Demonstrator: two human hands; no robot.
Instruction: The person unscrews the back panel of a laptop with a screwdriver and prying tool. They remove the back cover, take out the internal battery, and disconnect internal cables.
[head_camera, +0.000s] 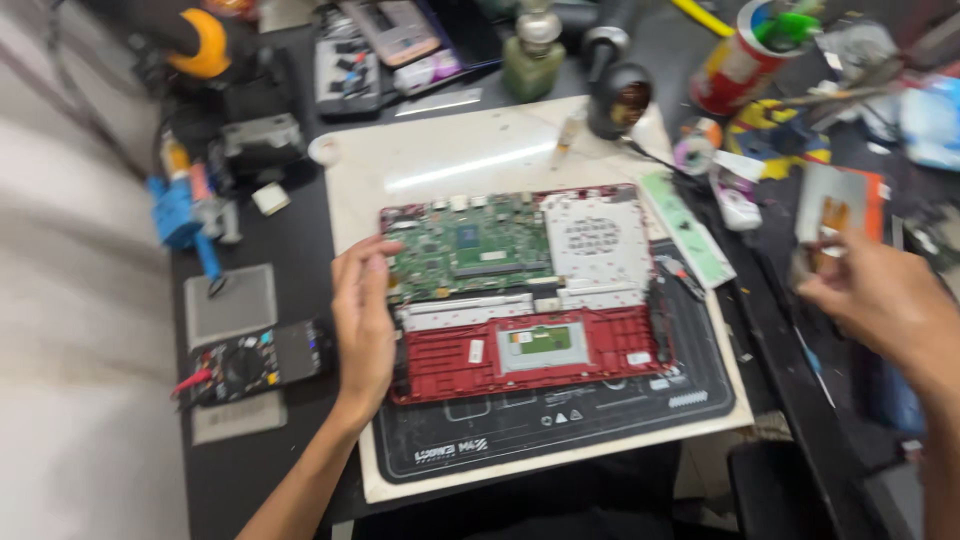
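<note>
An opened red laptop base (590, 358) lies on a dark work mat (560, 425), with its green circuit board (470, 245) and a silver metal plate (595, 240) exposed. My left hand (362, 320) rests flat on the laptop's left edge, fingers on the board's corner. My right hand (875, 295) is off to the right, above the dark table, pinching a flat silvery part with an orange patch (830, 205). The picture is blurred around that hand.
A multimeter (255, 362) sits left of the laptop. A blue tool (185, 220), a black parts case (345, 70), a green bottle (532, 55), a red can (740, 60) and a green strip (685, 230) crowd the back and right.
</note>
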